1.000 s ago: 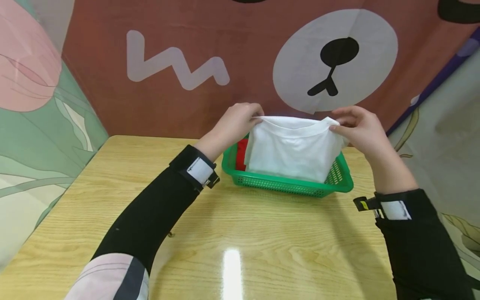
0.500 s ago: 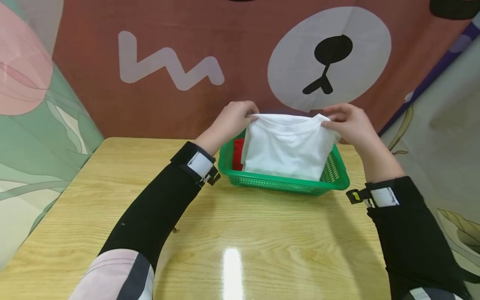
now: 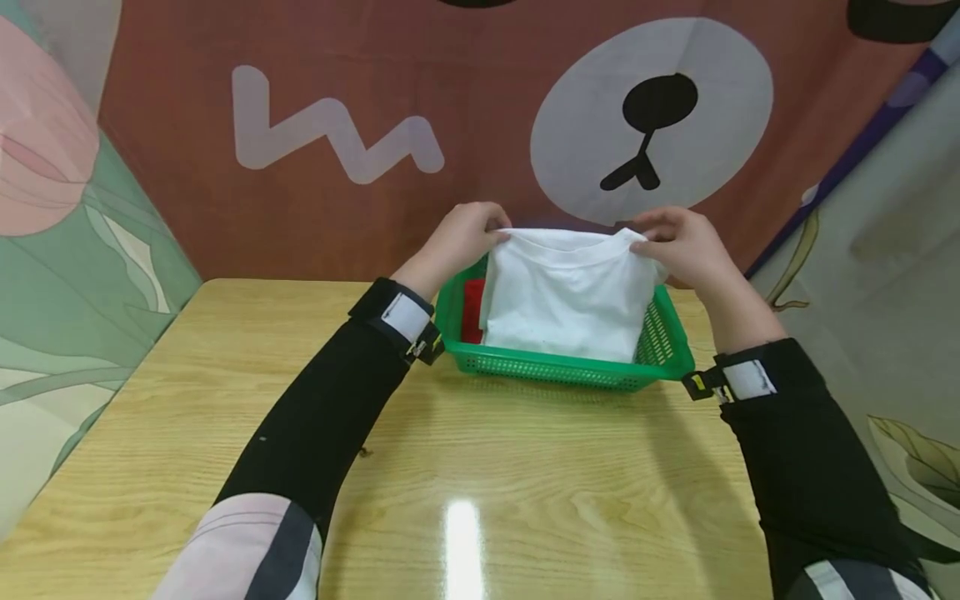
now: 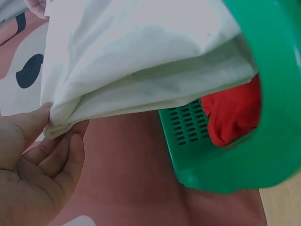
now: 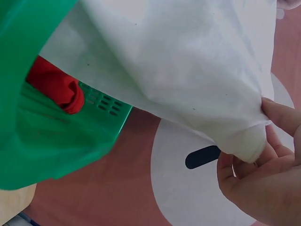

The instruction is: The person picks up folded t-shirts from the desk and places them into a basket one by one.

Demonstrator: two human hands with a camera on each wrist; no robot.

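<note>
A folded white T-shirt (image 3: 570,292) with a ribbed neckline stands upright in a green plastic basket (image 3: 555,367), its lower edge inside the rim. My left hand (image 3: 467,240) pinches its upper left corner between thumb and fingers; the left wrist view shows several cloth layers in that pinch. At the upper right corner my right hand (image 3: 686,250) pinches the cloth the same way. Behind the shirt, a red cloth (image 3: 472,310) lies in the basket, mostly hidden in the head view; the right wrist view shows more of the red cloth (image 5: 59,89).
The basket stands near the back of a wooden table (image 3: 525,467). A brown curtain (image 3: 337,217) with a bear face hangs right behind it. Patterned cloth (image 3: 862,275) hangs at the right, and a dark speck (image 3: 365,452) lies beside the left forearm.
The head view has shifted slightly, so the whole scene sits further left. The shirt seems a little lower in the basket, with both hands still pinching its corners.
</note>
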